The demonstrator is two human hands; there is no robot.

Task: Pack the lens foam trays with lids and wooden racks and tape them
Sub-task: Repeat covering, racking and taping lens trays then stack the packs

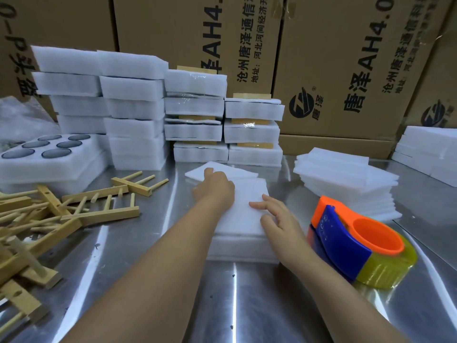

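two hands rest on the white lid on the foam tray: the right hand lies flat, fingers spread, at its 4 o'clock edge. the left hand sits at 11 o'clock, and i cannot tell if its fingers curl. the tape dispenser is at 3 o'clock, just beside the right hand, and the wooden racks lie at 9 o'clock, nearer the left hand.

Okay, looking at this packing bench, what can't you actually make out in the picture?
Head view only:
Contents of the white foam tray: the flat white foam lid covers it.
Left hand grip: its fingertips are hidden behind its knuckles.
Pile of pale wooden racks: cut off by the left edge.
Print on the brown cardboard cartons: cut off by the top edge.
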